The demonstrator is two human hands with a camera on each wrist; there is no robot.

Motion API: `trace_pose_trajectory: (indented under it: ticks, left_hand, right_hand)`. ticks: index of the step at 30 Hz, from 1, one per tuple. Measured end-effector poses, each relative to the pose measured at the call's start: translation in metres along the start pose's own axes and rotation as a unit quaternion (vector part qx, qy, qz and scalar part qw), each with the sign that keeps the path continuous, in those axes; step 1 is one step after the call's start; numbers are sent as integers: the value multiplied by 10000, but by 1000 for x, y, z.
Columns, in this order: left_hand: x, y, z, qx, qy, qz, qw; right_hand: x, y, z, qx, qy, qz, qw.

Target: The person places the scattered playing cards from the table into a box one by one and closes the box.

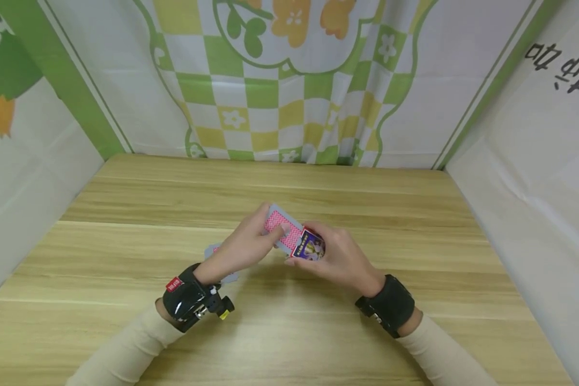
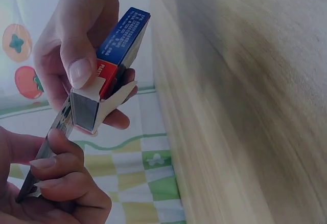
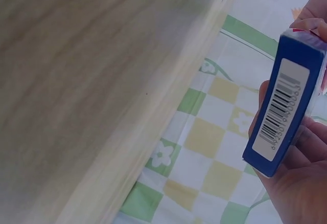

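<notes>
My left hand [image 1: 241,246] pinches several playing cards [image 1: 276,217] with red patterned backs, its thumb lying across the top one. Gripped in my right hand [image 1: 347,260] is a card box [image 1: 311,246] with a dark picture on its face. The cards' far edge meets the box at its mouth. In the left wrist view the box [image 2: 122,40] has a raised white flap [image 2: 116,104] and a grey stack shows inside. A barcode [image 3: 281,109] on its blue end faces the right wrist camera. More cards [image 1: 211,250] lie on the table, partly hidden by my left wrist.
Both hands are above a wood-grain table [image 1: 289,332]. A green, white and yellow checked curtain [image 1: 289,102] hangs along its back edge. White cloth walls [image 1: 531,177] stand at both sides. Black straps [image 1: 398,305] with small devices circle both wrists.
</notes>
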State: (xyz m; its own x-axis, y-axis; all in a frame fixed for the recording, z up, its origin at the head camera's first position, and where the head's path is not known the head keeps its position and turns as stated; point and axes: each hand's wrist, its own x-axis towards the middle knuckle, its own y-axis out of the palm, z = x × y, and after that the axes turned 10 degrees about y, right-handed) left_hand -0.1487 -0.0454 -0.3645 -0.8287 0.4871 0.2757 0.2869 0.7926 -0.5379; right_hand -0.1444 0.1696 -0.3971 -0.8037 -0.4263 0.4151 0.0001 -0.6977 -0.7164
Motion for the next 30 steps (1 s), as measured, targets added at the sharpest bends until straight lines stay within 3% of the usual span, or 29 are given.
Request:
trace_pose_trajectory:
  ticks: [6, 13, 19, 26, 30]
  left_hand:
    - [0, 4, 0, -236, -67, -105, 9996]
    - [-3, 7, -1, -323, -204, 221, 9990]
    - [-3, 20, -2, -104, -84, 584, 9982]
    - [0, -4, -3, -69, -257, -20, 9996]
    - [0, -6, -2, -334, -379, 140, 9986]
  right_hand:
    - [0, -2, 1, 86, 29, 16, 10000]
    - [-1, -3, 2, 238, -23, 22, 9997]
    - [1, -3, 1, 184, -119, 4, 9998]
    - [2, -8, 0, 99, 98, -23, 9999]
    - [1, -10, 1, -1, 99, -6, 10000]
